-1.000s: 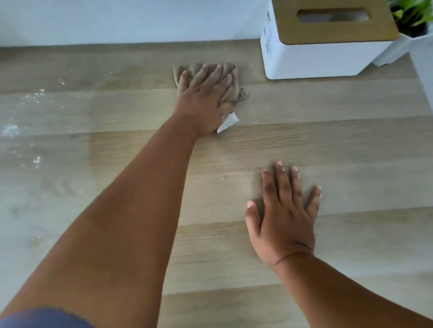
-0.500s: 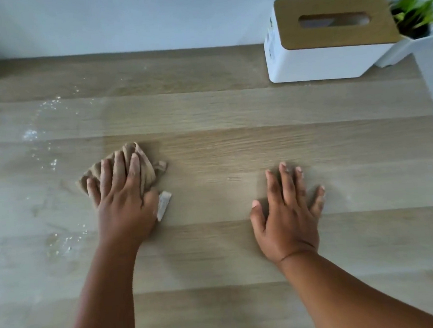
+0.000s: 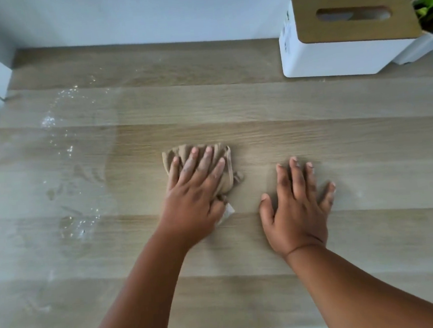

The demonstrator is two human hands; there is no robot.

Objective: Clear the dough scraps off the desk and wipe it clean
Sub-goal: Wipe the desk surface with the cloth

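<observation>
Head view: left hand [image 3: 195, 191] pressed flat, fingers spread on cloth [image 3: 199, 152]; flour residue [image 3: 64, 150] at nine o'clock, nearer left than right hand [image 3: 295, 209], also flat.

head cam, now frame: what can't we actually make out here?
- Cloth: mostly covered by the left hand; its full size and whether scraps sit under it are hidden.
- White tag by that hand: too blurred to read.
- Plant: cut off by the right edge.
- Tissue box: slot too dark to show tissues.
- Desk under the right hand: hidden by the palm.
</observation>
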